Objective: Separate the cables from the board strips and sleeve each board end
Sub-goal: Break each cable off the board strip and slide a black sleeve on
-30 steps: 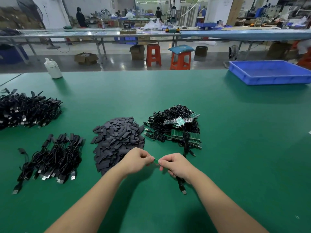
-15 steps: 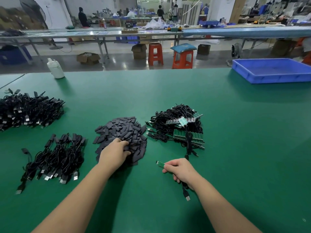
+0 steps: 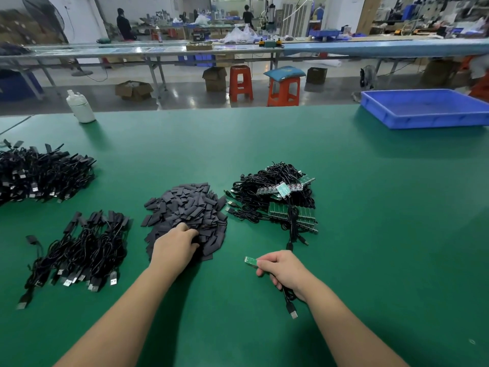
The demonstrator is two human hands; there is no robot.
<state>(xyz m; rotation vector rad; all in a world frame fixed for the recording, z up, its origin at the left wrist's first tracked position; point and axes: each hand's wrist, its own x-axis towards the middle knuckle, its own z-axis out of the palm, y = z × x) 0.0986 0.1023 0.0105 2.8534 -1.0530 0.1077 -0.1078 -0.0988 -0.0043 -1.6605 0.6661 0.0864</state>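
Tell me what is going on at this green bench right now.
A person is sleeving cable boards. The right hand holds one separated cable, its small green board end sticking out bare. The left hand digs into the pile of dark sleeves for one. Unseparated board strips with cables wait behind; sleeved cables lie left.

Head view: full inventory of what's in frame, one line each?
sleeve pile: one heap, dark grey, table centre
board strips with cables: one heap, green and black, right of the sleeves
sleeved cables: one bundle, black, near left
cable heap: one, black, far left
tray: one, blue, far right
bottle: one, white, far left edge
stools: two, orange, behind the table
left hand: in the sleeve pile
right hand: grips a green board end with its cable
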